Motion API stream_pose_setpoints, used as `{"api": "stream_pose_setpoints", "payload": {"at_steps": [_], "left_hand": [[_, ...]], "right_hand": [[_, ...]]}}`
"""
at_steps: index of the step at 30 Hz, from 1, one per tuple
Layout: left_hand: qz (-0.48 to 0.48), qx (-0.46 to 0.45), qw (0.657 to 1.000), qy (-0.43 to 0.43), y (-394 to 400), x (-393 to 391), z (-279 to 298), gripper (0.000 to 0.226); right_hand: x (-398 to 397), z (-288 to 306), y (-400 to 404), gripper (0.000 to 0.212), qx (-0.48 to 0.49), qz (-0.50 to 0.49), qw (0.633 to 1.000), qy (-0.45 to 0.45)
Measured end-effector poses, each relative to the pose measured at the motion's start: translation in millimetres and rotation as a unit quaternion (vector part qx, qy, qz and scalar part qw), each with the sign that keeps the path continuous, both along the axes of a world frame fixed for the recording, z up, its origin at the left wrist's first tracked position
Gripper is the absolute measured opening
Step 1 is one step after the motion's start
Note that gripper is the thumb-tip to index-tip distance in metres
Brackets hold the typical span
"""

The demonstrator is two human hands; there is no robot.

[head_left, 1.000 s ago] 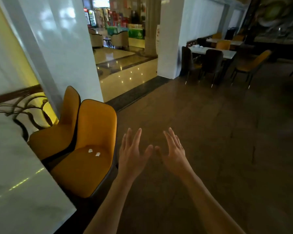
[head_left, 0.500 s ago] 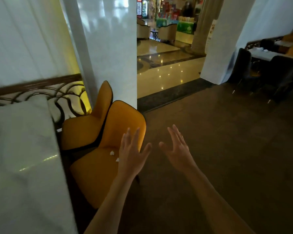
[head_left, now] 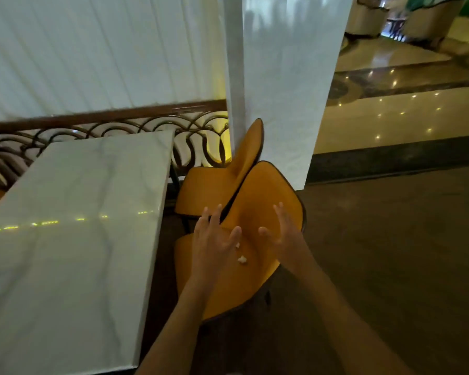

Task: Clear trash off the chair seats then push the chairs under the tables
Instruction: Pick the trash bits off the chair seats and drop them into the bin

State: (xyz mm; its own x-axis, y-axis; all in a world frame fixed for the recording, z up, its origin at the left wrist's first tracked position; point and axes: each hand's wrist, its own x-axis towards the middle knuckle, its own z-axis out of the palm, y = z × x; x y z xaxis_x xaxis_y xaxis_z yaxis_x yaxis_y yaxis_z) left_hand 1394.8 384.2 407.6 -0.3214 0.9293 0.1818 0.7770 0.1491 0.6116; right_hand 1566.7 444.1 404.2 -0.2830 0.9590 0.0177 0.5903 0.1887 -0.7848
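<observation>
Two orange chairs stand beside a white marble table (head_left: 73, 226). On the seat of the near chair (head_left: 266, 209) lie two small white paper scraps: one (head_left: 242, 259) in plain view, the other (head_left: 238, 245) partly hidden behind my left thumb. My left hand (head_left: 214, 242) hovers over the seat's left part, fingers spread, holding nothing. My right hand (head_left: 284, 236) hangs over the seat's right part in front of the backrest, also open. The far chair (head_left: 209, 188) stands just behind, its seat bare where it shows.
A white pillar (head_left: 276, 85) rises right behind the chairs. A dark scrolled metal railing (head_left: 92, 133) and white curtain run along the table's far side. Dark floor (head_left: 390, 253) stretches to the right, with a glossy lit hallway beyond.
The view has swung left and closer, so the table now fills the left side. Both open hands have come forward over the near chair's seat, on either side of the scraps.
</observation>
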Motion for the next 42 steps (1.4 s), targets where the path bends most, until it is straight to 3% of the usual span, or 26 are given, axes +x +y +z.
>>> {"api": "stream_pose_setpoints", "payload": {"at_steps": [3, 11, 21, 33, 38, 42], "left_hand": [[0.035, -0.01, 0.996, -0.081, 21.6, -10.0, -4.7, 0.067], [0.079, -0.051, 0.988, -0.125, 94.7, -59.6, -46.4, 0.074], [0.072, -0.144, 0.959, -0.234, 192.3, -118.1, -143.8, 0.074], [0.123, -0.293, 0.886, -0.337, 255.3, -118.2, -343.1, 0.067], [0.109, -0.316, 0.889, -0.313, 270.5, -119.4, -418.2, 0.048], [0.066, -0.306, 0.91, -0.272, 289.8, -116.9, -456.2, 0.05]], "right_hand": [[-8.0, -9.1, 26.7, 0.077, -0.003, 0.024, 1.0, -0.008], [-54.5, -41.2, 101.4, 0.073, -0.064, 0.038, 0.997, -0.009], [-123.4, -113.8, 183.6, 0.074, -0.17, -0.034, 0.985, -0.001], [-153.2, -297.5, 212.3, 0.061, -0.354, -0.194, 0.915, 0.008], [-160.7, -379.8, 209.9, 0.064, -0.396, -0.222, 0.891, 0.008], [-161.4, -427.0, 208.7, 0.069, -0.409, -0.23, 0.883, -0.021]]}}
